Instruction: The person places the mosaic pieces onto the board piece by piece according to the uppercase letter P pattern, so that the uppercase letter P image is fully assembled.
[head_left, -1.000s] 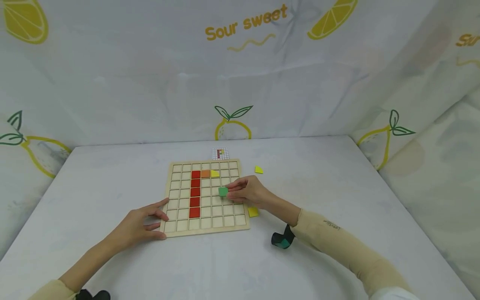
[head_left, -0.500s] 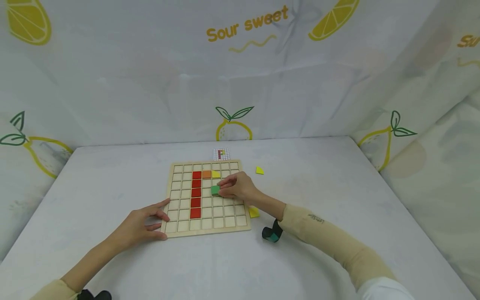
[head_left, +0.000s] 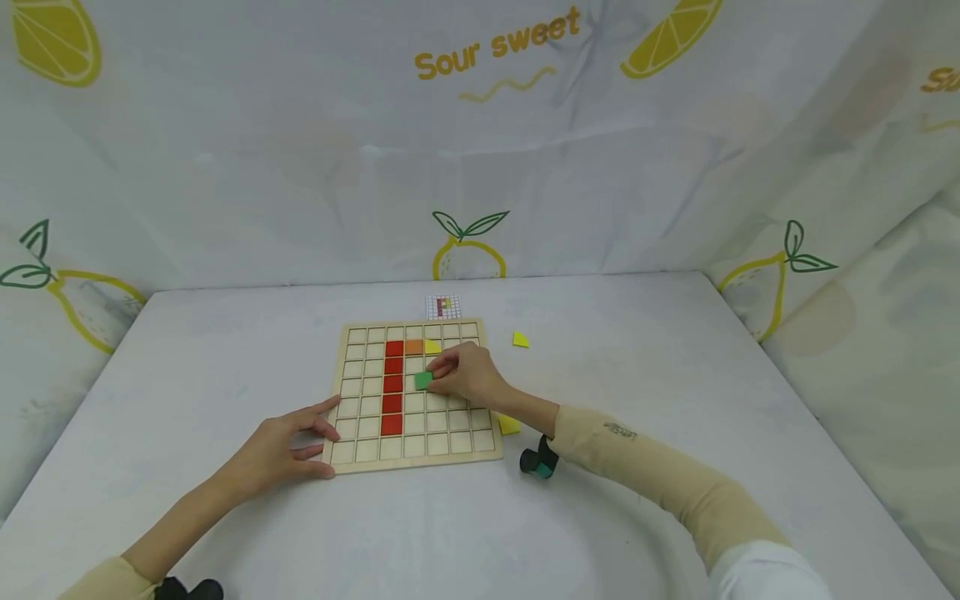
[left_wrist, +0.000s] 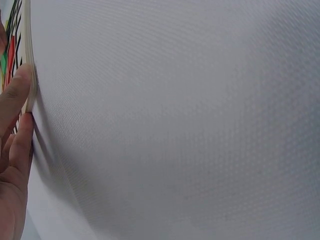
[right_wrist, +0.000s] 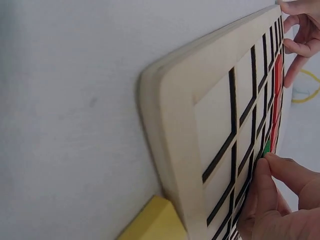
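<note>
A wooden grid board [head_left: 450,443] lies on the white table. On it stands a column of several red square tiles [head_left: 392,384], with an orange tile [head_left: 413,347] and a yellow tile with a curved edge [head_left: 432,347] running right from its top. My right hand [head_left: 468,372] pinches a green square tile [head_left: 423,381] between thumb and fingers, just right of the red column; in the right wrist view the green tile [right_wrist: 267,148] is at the board surface, partly hidden. My left hand [head_left: 273,454] rests its fingers and thumb against the board's left edge.
A small printed grid card [head_left: 443,307] lies behind the board. One yellow rounded tile [head_left: 521,340] sits to the right; another yellow piece [head_left: 509,425] lies against the board's right edge, partly under my right forearm. A printed cloth hangs behind the table.
My right hand has carried the green tile leftward over the board, from a few columns away to beside the red column. My left hand has stayed at the board's edge.
</note>
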